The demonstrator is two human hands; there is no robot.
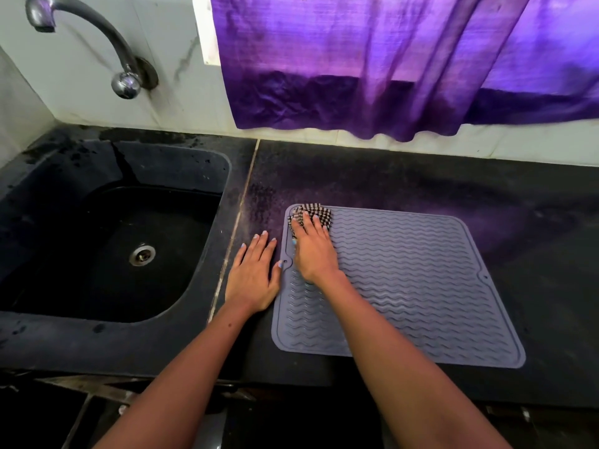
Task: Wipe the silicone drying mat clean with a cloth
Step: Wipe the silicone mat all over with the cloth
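**A:** What sits closest to the lens?

**B:** Two bare forearms, rising from about 6 o'clock. Below them runs the front edge of the dark stone counter (421, 176), with shadowed cabinet space underneath that is too dim to read.

**A:** And the hands?

**B:** The left hand (251, 277) lies flat on the counter, fingers straight and slightly spread, its thumb touching the left edge of the mat. The right hand (312, 251) lies palm down with straight fingers pressing on the cloth (316, 214).

**A:** Where is the mat?

**B:** The silicone drying mat (405, 286) is grey-lilac, ribbed with wavy lines, and lies flat on the counter just right of centre. The checked cloth is bunched at the mat's corner toward 11 o'clock, partly under the right fingers.

**A:** What about the surface around it?

**B:** The stone is dark and speckled, with a pale seam running from front to back just left of the left hand.

**A:** Further out?

**B:** At 9 o'clock a black sink (64, 306) is sunk into the counter, a metal drain (142, 254) at its bottom. Toward 11 o'clock a curved metal tap (97, 37) comes off a pale, stained wall. From 12 to 2 o'clock a purple curtain (372, 59) hangs with its creased hem just above the counter's back edge.
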